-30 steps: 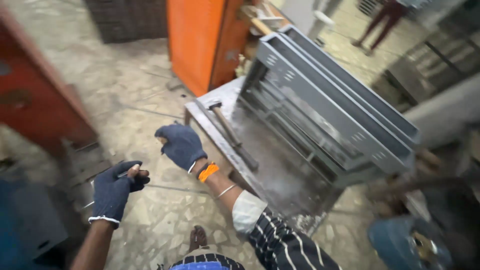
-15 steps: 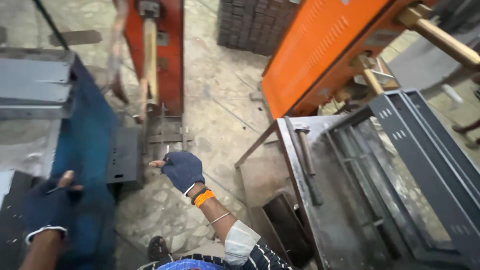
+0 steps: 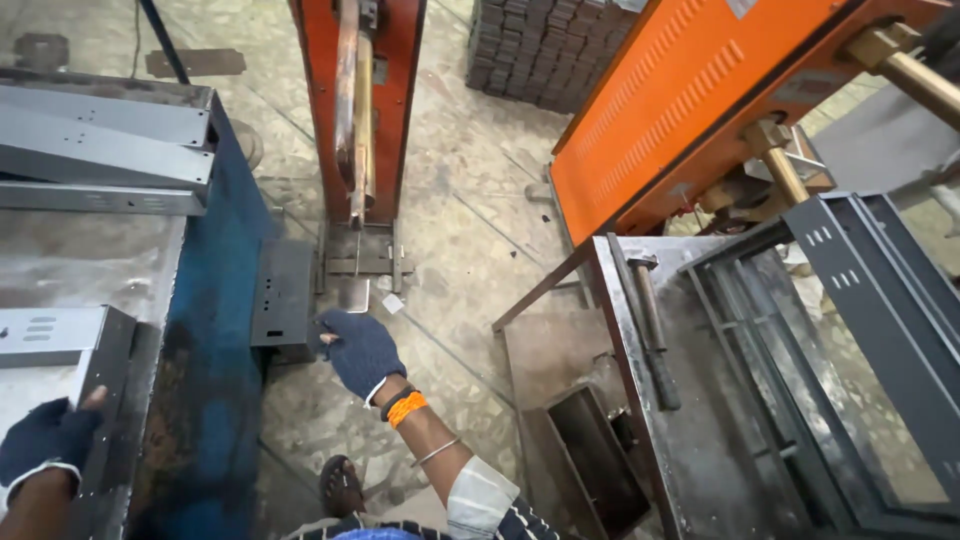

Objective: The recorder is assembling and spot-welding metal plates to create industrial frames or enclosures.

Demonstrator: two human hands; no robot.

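Left hand [image 3: 48, 440] grips the edge of a grey metal bracket [image 3: 75, 345]; right hand [image 3: 360, 350] hangs loosely curled, holding nothing, above open floor [image 3: 450, 260] between blue bench [image 3: 215, 330] and steel table [image 3: 700, 430].

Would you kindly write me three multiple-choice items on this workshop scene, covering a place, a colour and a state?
1. Where does the hammer lie?
A. on the steel table at right
B. on the floor
C. on the blue bench

2. What colour is the band on the right wrist?
A. green
B. orange
C. white

3. What is the left hand doing?
A. hanging free
B. gripping the grey metal part's corner
C. holding the hammer

Answers: 1 A, it rests along the steel table edge; 2 B, bright orange below the glove; 3 B, its gloved fingers wrap the part's edge while the right hand hangs open.
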